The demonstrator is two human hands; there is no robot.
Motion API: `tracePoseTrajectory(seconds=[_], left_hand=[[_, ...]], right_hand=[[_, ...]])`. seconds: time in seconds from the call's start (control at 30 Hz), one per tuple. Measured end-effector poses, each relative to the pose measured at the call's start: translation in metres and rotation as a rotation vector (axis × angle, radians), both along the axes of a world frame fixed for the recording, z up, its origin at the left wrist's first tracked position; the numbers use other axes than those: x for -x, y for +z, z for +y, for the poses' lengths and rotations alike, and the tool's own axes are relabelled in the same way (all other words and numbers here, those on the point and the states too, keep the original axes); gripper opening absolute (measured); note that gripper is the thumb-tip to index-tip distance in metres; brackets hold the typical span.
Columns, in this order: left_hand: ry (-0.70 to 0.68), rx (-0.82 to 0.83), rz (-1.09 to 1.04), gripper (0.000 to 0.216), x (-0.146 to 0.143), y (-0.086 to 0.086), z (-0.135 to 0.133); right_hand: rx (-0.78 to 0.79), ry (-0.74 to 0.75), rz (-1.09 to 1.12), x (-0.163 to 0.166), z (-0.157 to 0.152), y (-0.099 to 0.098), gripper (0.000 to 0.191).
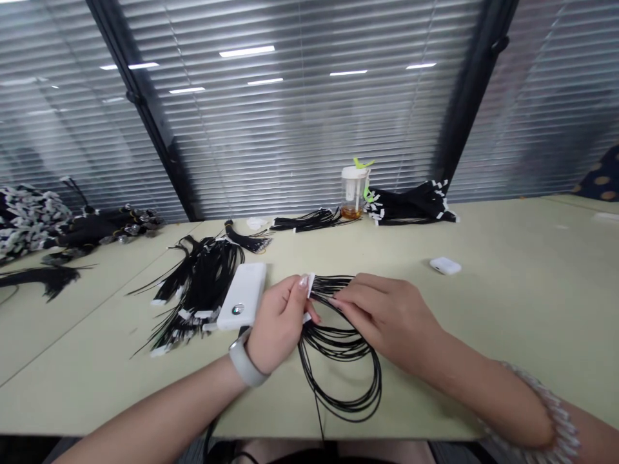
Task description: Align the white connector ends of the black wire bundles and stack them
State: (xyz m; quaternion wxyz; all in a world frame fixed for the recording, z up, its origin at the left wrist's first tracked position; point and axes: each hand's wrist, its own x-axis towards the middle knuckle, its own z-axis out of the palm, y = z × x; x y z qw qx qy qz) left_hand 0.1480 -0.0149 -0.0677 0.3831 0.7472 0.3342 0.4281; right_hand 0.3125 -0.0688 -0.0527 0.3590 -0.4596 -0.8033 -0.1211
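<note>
My left hand (282, 320) pinches a white connector (311, 285) between thumb and fingers. Thin black wires (333, 283) run from it to the right in a flat row. Fingers closed, my right hand (394, 316) grips these wires a short way from the connector. The wires curve down in a looped bundle (370, 393) that hangs near the table's front edge. A second white end piece (306, 318) shows just under my left fingers, which partly hide it. What lies under my right fingertips is hidden.
Left of my hands a white power bank (243, 290) lies beside piled black cables (207, 274). Behind stand a lidded cup (353, 193) and more cable bundles (411, 203). A small white case (445, 265) lies to the right. Further cable heaps (87, 229) fill the far left.
</note>
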Motion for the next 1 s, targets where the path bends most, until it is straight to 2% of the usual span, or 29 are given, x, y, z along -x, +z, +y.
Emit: tracePoseTrajectory(seconds=[0.27, 0.47, 0.63, 0.77, 0.9, 1.0], left_hand=[[-0.008, -0.013, 0.068, 0.042, -0.001, 0.006, -0.004], [-0.031, 0.021, 0.119, 0.042, -0.004, 0.0, -0.006], [0.047, -0.018, 0.108, 0.044, -0.003, 0.006, -0.006], [0.055, 0.076, 0.046, 0.043, -0.004, 0.01, -0.001], [0.15, 0.161, -0.097, 0.042, -0.002, 0.005, 0.017], [0.291, 0.253, -0.337, 0.043, 0.001, 0.003, 0.035]], right_hand=[[-0.001, -0.017, -0.055, 0.001, 0.001, -0.001, 0.024], [0.026, 0.02, -0.08, 0.002, 0.0, -0.001, 0.029], [0.037, -0.062, -0.185, -0.001, -0.001, 0.001, 0.026], [-0.013, -0.092, -0.259, -0.002, 0.005, -0.006, 0.023], [-0.015, -0.033, -0.085, -0.008, 0.003, 0.006, 0.013], [-0.06, -0.187, 0.101, -0.006, -0.014, 0.023, 0.009]])
